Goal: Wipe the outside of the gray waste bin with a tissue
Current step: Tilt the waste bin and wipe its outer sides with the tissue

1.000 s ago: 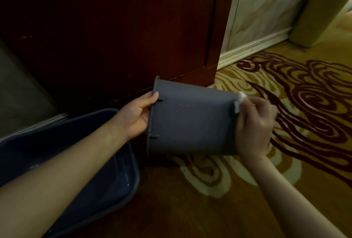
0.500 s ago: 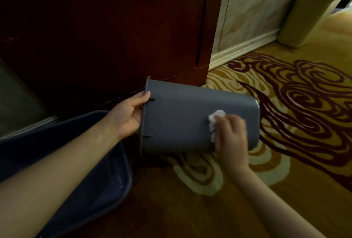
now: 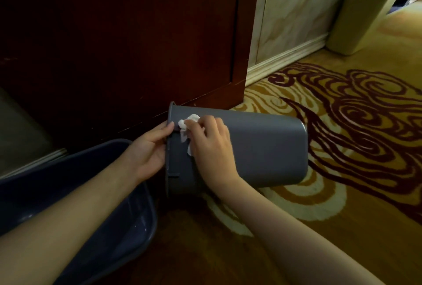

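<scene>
No readable text, label, brand, number or sign appears anywhere in this view. The gray waste bin has a plain side with no lettering, and the white tissue pressed to it is unprinted. The dark blue tub, the wooden panel and the beige bin by the wall also carry no writing that can be read.
</scene>
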{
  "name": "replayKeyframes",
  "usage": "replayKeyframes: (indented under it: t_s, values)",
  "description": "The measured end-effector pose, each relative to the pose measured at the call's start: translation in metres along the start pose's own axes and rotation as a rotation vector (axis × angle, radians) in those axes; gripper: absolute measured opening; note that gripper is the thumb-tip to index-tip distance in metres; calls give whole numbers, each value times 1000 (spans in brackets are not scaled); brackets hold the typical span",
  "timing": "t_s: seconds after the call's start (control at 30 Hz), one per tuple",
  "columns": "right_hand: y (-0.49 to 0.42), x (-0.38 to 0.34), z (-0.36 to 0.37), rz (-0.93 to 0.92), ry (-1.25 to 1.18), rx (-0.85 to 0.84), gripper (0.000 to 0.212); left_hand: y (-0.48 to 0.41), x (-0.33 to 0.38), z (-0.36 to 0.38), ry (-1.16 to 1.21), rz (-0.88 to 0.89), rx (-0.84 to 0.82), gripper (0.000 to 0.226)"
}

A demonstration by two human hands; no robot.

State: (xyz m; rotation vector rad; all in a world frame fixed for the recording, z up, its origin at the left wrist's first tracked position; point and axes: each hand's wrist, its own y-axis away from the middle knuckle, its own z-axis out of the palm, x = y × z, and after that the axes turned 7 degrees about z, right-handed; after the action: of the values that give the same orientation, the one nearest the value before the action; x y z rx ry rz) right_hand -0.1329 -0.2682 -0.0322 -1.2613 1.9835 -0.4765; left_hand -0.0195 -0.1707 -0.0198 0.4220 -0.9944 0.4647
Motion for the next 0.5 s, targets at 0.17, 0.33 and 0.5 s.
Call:
replayKeyframes:
  t_s: [0.17, 0.33, 0.5]
  values:
    - [25, 77, -30, 229, 141, 89, 27, 1, -3, -5, 19, -2, 9, 28]
    - [35, 134, -58, 515, 162, 205, 21, 2, 1, -3, 32, -20, 32, 32]
    - [35, 148, -68, 627, 100, 265, 20, 4, 15, 1, -17, -84, 22, 40]
